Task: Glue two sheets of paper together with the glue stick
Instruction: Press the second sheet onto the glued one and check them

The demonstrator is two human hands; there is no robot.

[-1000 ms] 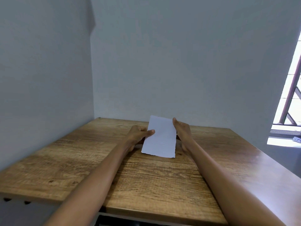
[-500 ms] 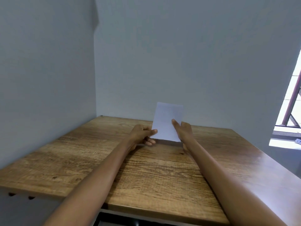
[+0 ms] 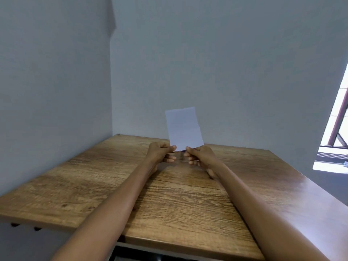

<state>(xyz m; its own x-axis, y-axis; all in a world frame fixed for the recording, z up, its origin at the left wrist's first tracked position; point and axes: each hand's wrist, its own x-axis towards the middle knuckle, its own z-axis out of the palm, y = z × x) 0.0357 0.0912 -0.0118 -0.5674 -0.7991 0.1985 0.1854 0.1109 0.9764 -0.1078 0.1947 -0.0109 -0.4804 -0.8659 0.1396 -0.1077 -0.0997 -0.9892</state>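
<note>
A plain room corner: wooden table [image 3: 178, 204], bare walls [image 3: 226, 63] (window [image 3: 337, 132] right).

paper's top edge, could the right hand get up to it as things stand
Probably yes: nothing stands above the paper, but the right hand pinches its bottom edge with the left hand and must let go first.

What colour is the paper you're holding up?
Plain white paper, unprinted; head view.
</note>
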